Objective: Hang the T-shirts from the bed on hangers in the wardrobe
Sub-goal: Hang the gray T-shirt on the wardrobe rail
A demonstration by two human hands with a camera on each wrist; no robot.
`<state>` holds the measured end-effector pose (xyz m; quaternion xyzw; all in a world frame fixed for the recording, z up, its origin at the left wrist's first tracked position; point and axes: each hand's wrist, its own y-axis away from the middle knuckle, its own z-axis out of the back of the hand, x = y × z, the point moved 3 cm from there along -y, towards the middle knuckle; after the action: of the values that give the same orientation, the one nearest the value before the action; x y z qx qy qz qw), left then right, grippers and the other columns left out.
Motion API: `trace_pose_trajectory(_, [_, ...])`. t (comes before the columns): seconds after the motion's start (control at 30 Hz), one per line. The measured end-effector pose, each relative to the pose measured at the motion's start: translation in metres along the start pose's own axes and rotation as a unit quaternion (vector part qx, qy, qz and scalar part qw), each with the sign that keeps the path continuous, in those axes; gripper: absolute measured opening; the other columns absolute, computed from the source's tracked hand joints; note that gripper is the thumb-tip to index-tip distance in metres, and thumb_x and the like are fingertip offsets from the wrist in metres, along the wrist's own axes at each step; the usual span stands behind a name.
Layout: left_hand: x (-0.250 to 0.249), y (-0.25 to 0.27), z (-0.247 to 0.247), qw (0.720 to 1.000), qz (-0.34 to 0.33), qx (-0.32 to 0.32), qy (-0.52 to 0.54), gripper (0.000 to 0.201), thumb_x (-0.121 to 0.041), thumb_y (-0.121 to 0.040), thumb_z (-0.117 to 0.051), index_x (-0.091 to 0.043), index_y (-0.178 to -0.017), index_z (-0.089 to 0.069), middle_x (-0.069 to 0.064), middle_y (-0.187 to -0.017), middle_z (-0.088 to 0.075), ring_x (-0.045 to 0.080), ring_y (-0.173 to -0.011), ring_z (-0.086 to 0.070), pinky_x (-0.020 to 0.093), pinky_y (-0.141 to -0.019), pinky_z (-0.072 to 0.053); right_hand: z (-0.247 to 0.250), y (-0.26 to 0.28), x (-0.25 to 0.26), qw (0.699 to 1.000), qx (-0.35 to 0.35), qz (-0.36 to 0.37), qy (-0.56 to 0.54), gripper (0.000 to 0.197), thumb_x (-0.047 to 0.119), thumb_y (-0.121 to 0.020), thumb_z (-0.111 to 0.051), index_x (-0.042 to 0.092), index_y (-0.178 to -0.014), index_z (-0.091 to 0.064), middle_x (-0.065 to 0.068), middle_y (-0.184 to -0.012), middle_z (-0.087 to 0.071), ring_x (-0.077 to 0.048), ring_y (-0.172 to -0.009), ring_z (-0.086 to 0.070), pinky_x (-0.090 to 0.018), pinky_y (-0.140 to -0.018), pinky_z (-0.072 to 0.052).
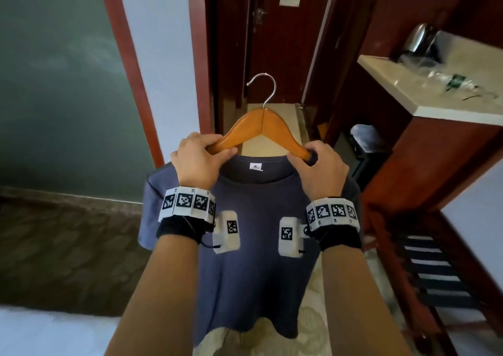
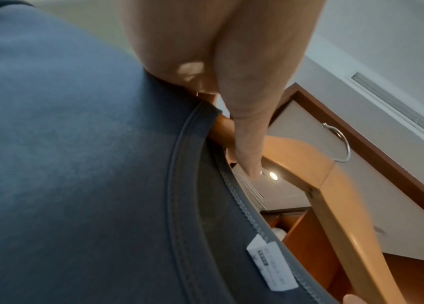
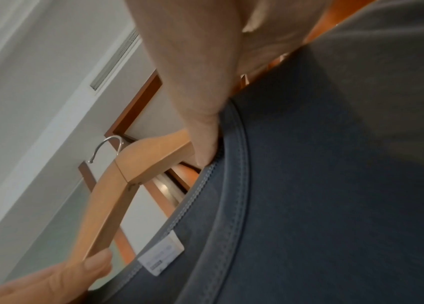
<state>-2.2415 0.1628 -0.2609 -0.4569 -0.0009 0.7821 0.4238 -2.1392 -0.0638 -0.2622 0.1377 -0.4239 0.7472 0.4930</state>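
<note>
Fingers [image 3: 205, 148] pinching T-shirt [image 3: 309, 205] collar at hanger [image 3: 117, 185]

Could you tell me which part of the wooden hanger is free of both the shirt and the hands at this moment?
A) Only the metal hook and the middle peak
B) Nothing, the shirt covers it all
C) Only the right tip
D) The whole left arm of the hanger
A: the metal hook and the peak of the wooden hanger stand bare above the blue T-shirt, while the left hand and right hand each hold an arm at the collar.
</note>
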Motion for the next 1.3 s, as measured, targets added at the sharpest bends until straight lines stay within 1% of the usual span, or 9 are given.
trace_pose_trajectory(0.2, [-0.025, -0.114, -0.073, 0.998, -0.052, 0.02, -0.003, 0.033, -0.058, -0.078, -0.072, -0.038, -0.104, -0.074, -0.003, -0.101, -0.066, 0.027, -0.105, -0.056, 0.051, -0.091, -0.042, -0.032, -0.114, -0.03, 0.998, -0.002, 0.011, 0.063, 0.017, 0.042, -0.093, -0.062, 0.027, -0.102, -0.065, 0.009, -0.096, -0.064, -0.019, -0.096, -0.059, -0.042, -0.09, -0.035])
trace_pose_trajectory(0.37, [-0.045, -0.187, -0.123, 0.995, -0.05, 0.029, -0.077, 0.045, -0.07, -0.074, -0.066, -0.033, -0.099, -0.074, 0.002, -0.104, -0.063, 0.029, -0.109, -0.051, 0.052, -0.092, -0.037, -0.055, -0.191, -0.061, 0.997, -0.026, 0.01, 0.077, 0.019, 0.043, -0.093, -0.063, 0.026, -0.102, -0.065, 0.012, -0.089, -0.057, -0.02, -0.091, -0.06, -0.052, -0.087, -0.046])
trace_pose_trajectory(0.43, [-0.052, -0.218, -0.151, 0.993, -0.038, 0.053, -0.094, 0.053, -0.077, -0.071, -0.062, -0.032, -0.096, -0.073, 0.002, -0.104, -0.062, 0.029, -0.11, -0.051, 0.054, -0.094, -0.036, -0.061, -0.224, -0.075, 0.996, -0.033, 0.005, 0.077, 0.018, 0.041, -0.092, -0.064, 0.025, -0.102, -0.066, 0.013, -0.088, -0.055, -0.021, -0.09, -0.06, -0.052, -0.088, -0.046])
trace_pose_trajectory(0.6, [-0.068, -0.305, -0.234, 0.981, -0.014, 0.157, -0.117, 0.086, -0.098, -0.059, -0.039, -0.028, -0.105, -0.062, 0.0, -0.103, -0.064, 0.028, -0.105, -0.057, 0.057, -0.099, -0.038, -0.079, -0.313, -0.121, 0.996, -0.043, -0.009, 0.078, 0.016, 0.038, -0.091, -0.067, 0.025, -0.1, -0.065, 0.012, -0.09, -0.056, -0.022, -0.092, -0.061, -0.051, -0.089, -0.044])
trace_pose_trajectory(0.77, [-0.104, -0.393, -0.315, 0.961, -0.014, 0.206, -0.186, 0.078, -0.095, -0.067, -0.042, -0.022, -0.089, -0.062, 0.0, -0.082, -0.057, 0.029, -0.09, -0.054, 0.056, -0.103, -0.033, -0.097, -0.422, -0.181, 0.995, -0.044, -0.021, 0.089, 0.015, 0.037, -0.092, -0.065, 0.025, -0.102, -0.065, 0.006, -0.099, -0.064, -0.023, -0.099, -0.061, -0.043, -0.089, -0.036])
trace_pose_trajectory(0.9, [-0.136, -0.473, -0.38, 0.959, -0.027, 0.18, -0.216, 0.074, -0.093, -0.068, -0.044, -0.023, -0.083, -0.061, 0.0, -0.079, -0.056, 0.027, -0.081, -0.05, 0.05, -0.094, -0.039, -0.115, -0.52, -0.218, 0.996, -0.007, -0.019, 0.09, 0.013, 0.039, -0.093, -0.063, 0.028, -0.098, -0.062, 0.009, -0.094, -0.062, -0.023, -0.096, -0.061, -0.042, -0.088, -0.039])
trace_pose_trajectory(1.07, [-0.176, -0.571, -0.444, 0.968, -0.074, 0.13, -0.201, 0.053, -0.076, -0.079, -0.054, -0.023, -0.073, -0.056, -0.003, -0.073, -0.055, 0.023, -0.079, -0.057, 0.045, -0.086, -0.047, -0.136, -0.641, -0.247, 0.995, 0.033, 0.002, 0.095, 0.015, 0.039, -0.093, -0.063, 0.026, -0.098, -0.061, 0.008, -0.082, -0.059, -0.027, -0.09, -0.064, -0.039, -0.08, -0.047])
trace_pose_trajectory(1.17, [-0.192, -0.625, -0.477, 0.969, -0.116, 0.111, -0.19, 0.04, -0.064, -0.083, -0.06, -0.025, -0.074, -0.056, -0.002, -0.083, -0.06, 0.023, -0.079, -0.059, 0.036, -0.071, -0.048, -0.153, -0.706, -0.26, 0.994, 0.042, 0.012, 0.097, 0.014, 0.04, -0.093, -0.062, 0.027, -0.098, -0.059, 0.007, -0.083, -0.06, -0.028, -0.089, -0.064, -0.042, -0.083, -0.05])
trace_pose_trajectory(1.3, [-0.208, -0.699, -0.521, 0.959, -0.158, 0.113, -0.208, 0.021, -0.05, -0.087, -0.064, -0.03, -0.092, -0.067, -0.005, -0.086, -0.06, 0.027, -0.091, -0.063, 0.033, -0.07, -0.042, -0.185, -0.789, -0.275, 0.992, 0.065, 0.036, 0.106, 0.011, 0.028, -0.093, -0.059, 0.026, -0.103, -0.058, 0.002, -0.086, -0.063, -0.032, -0.088, -0.064, -0.045, -0.081, -0.052])
